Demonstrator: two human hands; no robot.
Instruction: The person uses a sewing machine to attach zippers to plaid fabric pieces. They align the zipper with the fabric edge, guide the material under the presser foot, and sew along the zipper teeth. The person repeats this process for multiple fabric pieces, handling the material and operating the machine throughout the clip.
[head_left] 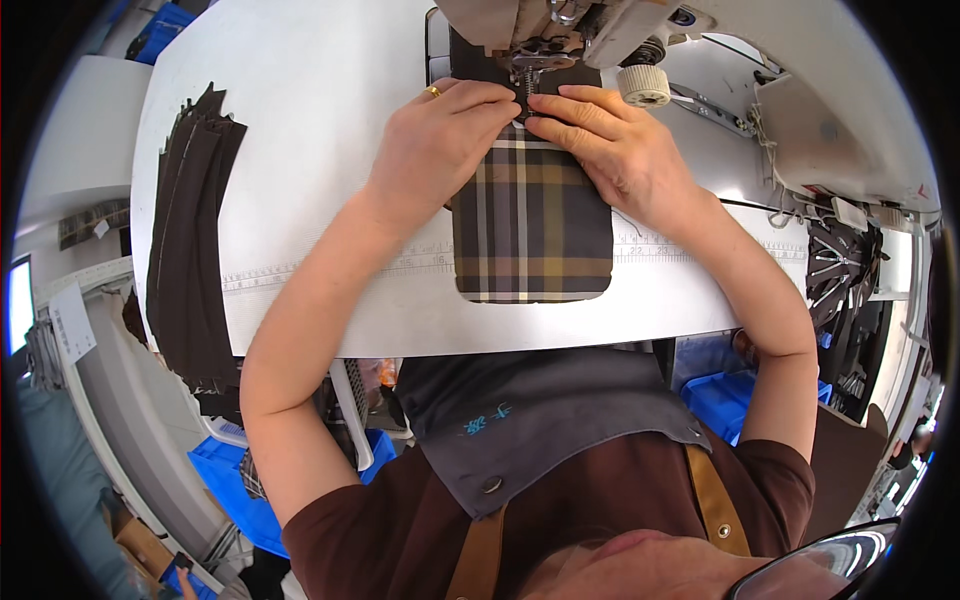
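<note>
Both hands lie flat on a plaid fabric piece (530, 225) that rests on the white sewing table (300, 120), its far end under the presser foot (528, 72) of the sewing machine (590, 30) and its near end, with rounded corners, pointing toward the table's front edge; the left hand (440, 145) presses down at the cloth's upper left, fingers stretched out and close together, a gold ring (433, 91) on one of them, fingertips just beside the presser foot; it grips nothing, only holds the cloth down; the right hand (610, 145) does the same at the upper right, fingers extended and pressed on the cloth, their tips nearly meeting those of the left hand at the foot; a dark strip of the same piece shows beyond the fingers under the machine head; a white knurled knob (644, 84) sits just right of the right hand; a printed ruler strip (330, 268) runs across the table under the cloth; a stack of dark brown cut pieces (190, 230) lies well apart at the table's left edge; blue bins (725, 395) stand below the table.
</note>
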